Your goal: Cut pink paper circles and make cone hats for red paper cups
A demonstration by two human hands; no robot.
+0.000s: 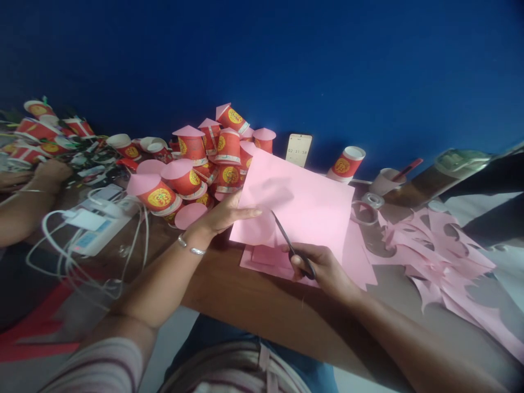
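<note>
Pink sheet, held aslant above the table; clock directions are taken from its middle. At 9 o'clock the left hand pinches the sheet's edge, thumb laid flat on top; its fingers are largely hidden beneath the paper. At 5 o'clock the right hand is curled round the black handles of the scissors. One blade shows over the sheet, pointing to 11 o'clock, its tip just beside the left thumb; the other blade cannot be made out. More pink paper lies underneath, mostly covered.

At 12 o'clock stands a phone, its lower end hidden behind the sheet and its last digits hard to read. At 10 o'clock, red cups with pink cone tops overlap one another, obscuring the rear ones. A lone red cup leans at 2 o'clock. Between 3 and 4, cut pink scraps overlap in a tangle. Far off between 9 and 10, a co-worker's hand is blurred, its forearm cut off by the left border; its grip cannot be told.
</note>
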